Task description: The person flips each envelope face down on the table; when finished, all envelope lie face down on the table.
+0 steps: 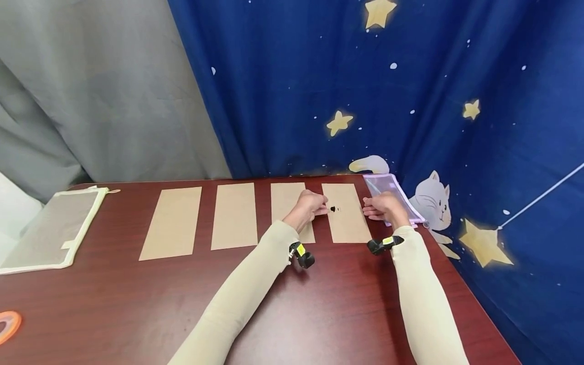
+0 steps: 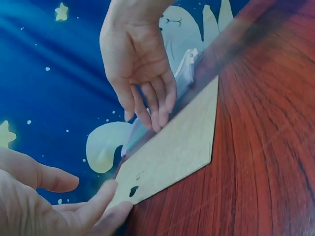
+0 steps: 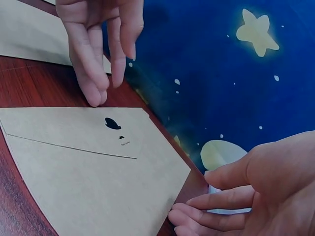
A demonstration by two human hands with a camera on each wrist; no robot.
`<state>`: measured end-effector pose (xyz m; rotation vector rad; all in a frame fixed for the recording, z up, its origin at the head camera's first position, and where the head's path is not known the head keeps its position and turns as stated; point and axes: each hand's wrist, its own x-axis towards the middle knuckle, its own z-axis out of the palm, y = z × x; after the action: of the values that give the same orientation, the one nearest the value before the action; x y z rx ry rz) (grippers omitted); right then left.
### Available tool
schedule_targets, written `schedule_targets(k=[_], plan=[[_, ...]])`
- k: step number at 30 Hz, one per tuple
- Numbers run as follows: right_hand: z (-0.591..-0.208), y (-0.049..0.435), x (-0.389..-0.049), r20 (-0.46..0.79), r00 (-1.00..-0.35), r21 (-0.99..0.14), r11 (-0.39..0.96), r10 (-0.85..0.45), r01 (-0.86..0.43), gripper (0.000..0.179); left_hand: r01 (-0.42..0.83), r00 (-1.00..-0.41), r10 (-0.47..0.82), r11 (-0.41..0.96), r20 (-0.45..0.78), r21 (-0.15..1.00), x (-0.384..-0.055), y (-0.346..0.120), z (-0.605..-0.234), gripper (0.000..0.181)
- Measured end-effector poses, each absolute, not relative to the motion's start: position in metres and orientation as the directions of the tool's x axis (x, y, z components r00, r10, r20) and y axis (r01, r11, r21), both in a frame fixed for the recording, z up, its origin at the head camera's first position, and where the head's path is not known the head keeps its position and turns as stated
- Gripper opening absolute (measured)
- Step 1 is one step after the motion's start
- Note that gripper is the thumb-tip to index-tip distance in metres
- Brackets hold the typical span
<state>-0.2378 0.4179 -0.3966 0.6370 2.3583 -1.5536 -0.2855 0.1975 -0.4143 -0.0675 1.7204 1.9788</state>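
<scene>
A kraft paper envelope (image 1: 350, 220) lies flat near the back edge of the table, between both hands. Its flap line and a small black printed mark show in the right wrist view. My left hand (image 1: 310, 204) is at its left edge, fingertips right at the paper beside the mark, fingers extended. Along the opposite edge, my right hand (image 1: 385, 207) has loosely bent fingers with nothing between them. The right hand overlaps a lilac-edged mesh zip pouch (image 1: 401, 195) in the head view.
Three more kraft envelopes (image 1: 173, 223) lie in a row to the left. A cream-edged mesh pouch (image 1: 55, 223) sits at the far left, and part of an orange ring-shaped thing (image 1: 12, 324) shows at the lower left. Curtains (image 1: 283, 91) hang behind the table.
</scene>
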Motion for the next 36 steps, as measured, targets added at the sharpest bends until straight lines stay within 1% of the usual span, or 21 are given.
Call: schedule_targets(k=[6, 11, 14, 17, 18, 20, 24, 28, 32, 36], plan=[[-0.397, 0.413, -0.237, -0.471, -0.851, -0.788, 0.322, 0.232, 0.524, 0.029, -0.45, -0.848, 0.365, -0.11, -0.385, 0.886, -0.285, 0.198, -0.413, 0.036], [-0.401, 0.409, -0.239, -0.479, -0.843, -0.774, 0.336, 0.245, 0.537, 0.021, -0.458, -0.844, 0.356, -0.087, -0.402, 0.885, -0.285, 0.195, -0.416, 0.041], [-0.402, 0.407, -0.239, -0.465, -0.847, -0.786, 0.32, 0.258, 0.529, 0.015, -0.432, -0.853, 0.352, -0.064, -0.385, 0.9, -0.286, 0.193, -0.416, 0.037], [-0.402, 0.405, -0.24, -0.433, -0.859, -0.813, 0.294, 0.274, 0.503, 0.011, -0.386, -0.88, 0.327, -0.064, -0.346, 0.92, -0.286, 0.192, -0.415, 0.028], [-0.402, 0.404, -0.24, -0.418, -0.864, -0.826, 0.279, 0.283, 0.491, 0.011, -0.369, -0.891, 0.31, -0.063, -0.333, 0.927, -0.286, 0.192, -0.415, 0.024], [-0.402, 0.402, -0.24, -0.382, -0.874, -0.851, 0.256, 0.299, 0.459, 0.017, -0.334, -0.912, 0.271, -0.048, -0.309, 0.942, -0.286, 0.192, -0.413, 0.02], [-0.401, 0.398, -0.238, -0.314, -0.893, -0.886, 0.24, 0.321, 0.398, 0.031, -0.262, -0.945, 0.194, 0.035, -0.264, 0.964, -0.285, 0.192, -0.409, 0.019], [-0.4, 0.394, -0.236, -0.246, -0.902, -0.903, 0.253, 0.355, 0.346, 0.033, -0.219, -0.961, 0.155, 0.081, -0.229, 0.972, -0.285, 0.191, -0.405, 0.017], [-0.396, 0.393, -0.232, -0.187, -0.913, -0.932, 0.229, 0.364, 0.282, 0.034, -0.192, -0.97, 0.14, 0.054, -0.198, 0.98, -0.286, 0.189, -0.403, 0.018], [-0.387, 0.394, -0.226, -0.138, -0.937, -0.955, 0.207, 0.322, 0.211, 0.038, -0.174, -0.973, 0.158, -0.005, -0.171, 0.985, -0.285, 0.184, -0.395, 0.021]])
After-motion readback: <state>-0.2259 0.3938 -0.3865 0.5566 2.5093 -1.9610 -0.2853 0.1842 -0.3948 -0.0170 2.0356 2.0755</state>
